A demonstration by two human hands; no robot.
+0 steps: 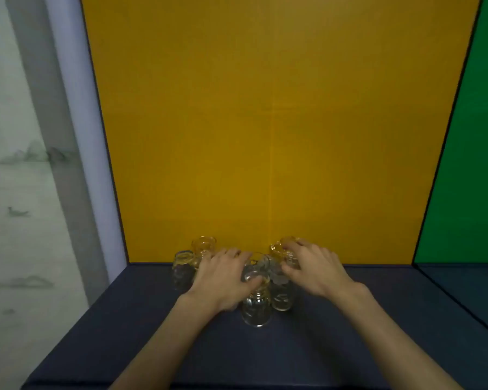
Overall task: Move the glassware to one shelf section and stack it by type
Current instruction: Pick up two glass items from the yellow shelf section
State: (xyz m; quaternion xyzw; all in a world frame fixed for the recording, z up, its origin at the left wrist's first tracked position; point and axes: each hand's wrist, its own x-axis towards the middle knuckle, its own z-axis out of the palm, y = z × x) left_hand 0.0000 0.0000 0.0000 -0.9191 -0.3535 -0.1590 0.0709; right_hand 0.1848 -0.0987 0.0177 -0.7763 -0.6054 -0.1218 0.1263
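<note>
Several clear glasses stand grouped on the dark blue shelf (350, 333), close to its yellow back wall. My left hand (223, 280) grips the top of the front stack of glasses (256, 309), thumb on the rim. My right hand (313, 268) rests on a stack at the back right (278, 249), fingers curled over its top glass. Between my hands stands another clear glass (282, 296). To the left are two more, a near glass (182, 270) and a taller stack behind it (204, 244). My hands hide parts of the middle glasses.
The yellow back panel (265, 122) closes the section behind the glasses. A green-backed section (473, 164) lies to the right past a thin dark divider. The shelf's left side wall (76, 136) is pale, with a painted wall beyond.
</note>
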